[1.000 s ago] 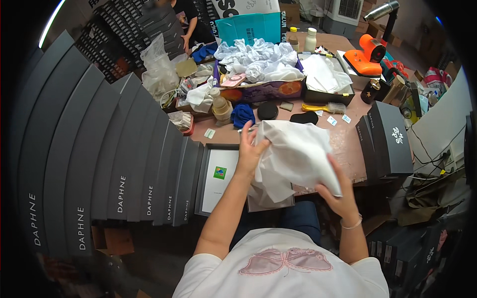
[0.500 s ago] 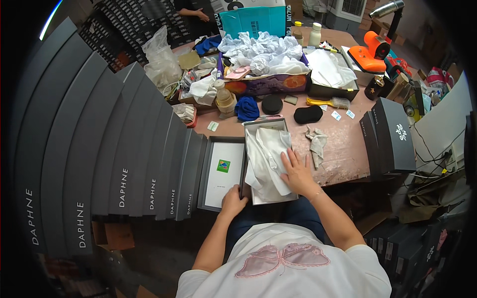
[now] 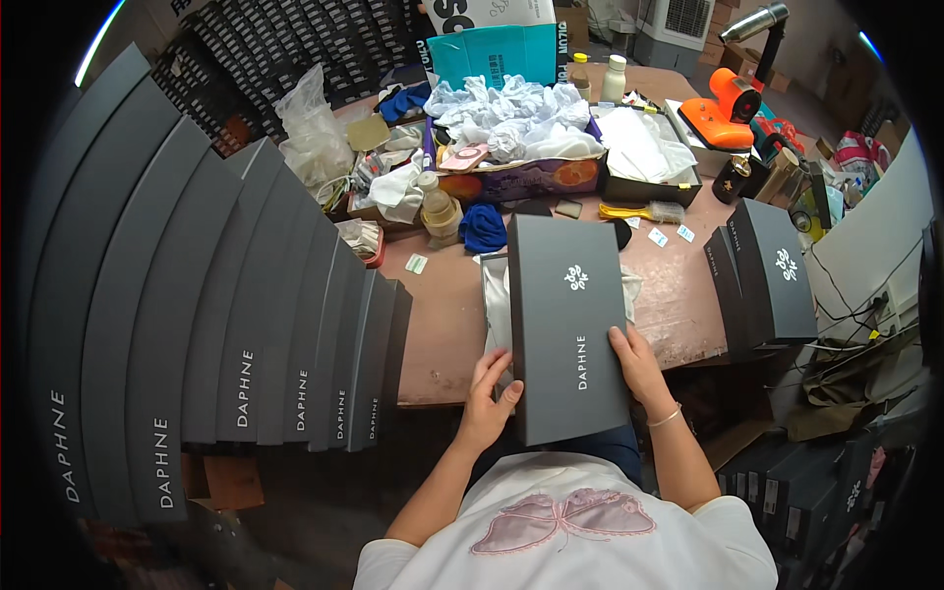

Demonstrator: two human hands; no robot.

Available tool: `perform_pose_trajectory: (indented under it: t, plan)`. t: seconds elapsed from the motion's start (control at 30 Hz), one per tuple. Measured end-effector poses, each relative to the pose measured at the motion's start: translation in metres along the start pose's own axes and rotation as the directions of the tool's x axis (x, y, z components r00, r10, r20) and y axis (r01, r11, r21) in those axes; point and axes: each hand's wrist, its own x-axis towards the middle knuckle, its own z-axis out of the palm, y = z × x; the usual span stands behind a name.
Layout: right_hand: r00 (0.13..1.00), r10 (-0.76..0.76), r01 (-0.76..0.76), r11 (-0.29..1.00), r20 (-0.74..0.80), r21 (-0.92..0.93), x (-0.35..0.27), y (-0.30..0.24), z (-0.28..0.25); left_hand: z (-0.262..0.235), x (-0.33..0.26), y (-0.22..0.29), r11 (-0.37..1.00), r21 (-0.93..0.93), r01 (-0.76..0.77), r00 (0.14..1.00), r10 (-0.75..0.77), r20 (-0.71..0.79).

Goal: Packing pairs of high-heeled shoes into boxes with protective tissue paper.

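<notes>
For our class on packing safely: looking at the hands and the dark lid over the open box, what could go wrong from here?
1. White tissue paper sticks out beside the dark grey lid; it may get pinched.
2. The lid, held by the left hand and right hand, overhangs the table edge and could slip.

A long dark-grey cardboard lid (image 3: 567, 329) is now held over the open box (image 3: 495, 300), where white tissue paper was being pressed flat moments earlier. The left hand (image 3: 489, 393) and right hand (image 3: 636, 366) have been shifted to the lid's near corners.
</notes>
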Motion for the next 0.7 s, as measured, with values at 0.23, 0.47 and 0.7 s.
perform_pose_trajectory:
  t: [0.23,0.47,0.7]
  plan:
    - [0.993,-0.120,0.114,0.869,0.019,-0.481,0.069,0.038,0.037,0.003,0.041,-0.057,0.907,-0.337,0.254,0.925,-0.330,-0.191]
    - [0.995,-0.086,0.096,0.967,0.055,-0.234,0.058,0.092,0.030,0.009,0.037,-0.077,0.653,-0.556,0.515,0.808,-0.585,0.062]
    - [0.986,-0.045,0.098,0.936,-0.163,0.338,-0.029,-0.095,-0.142,0.108,0.067,0.073,0.859,-0.512,0.018,0.937,0.164,0.309]
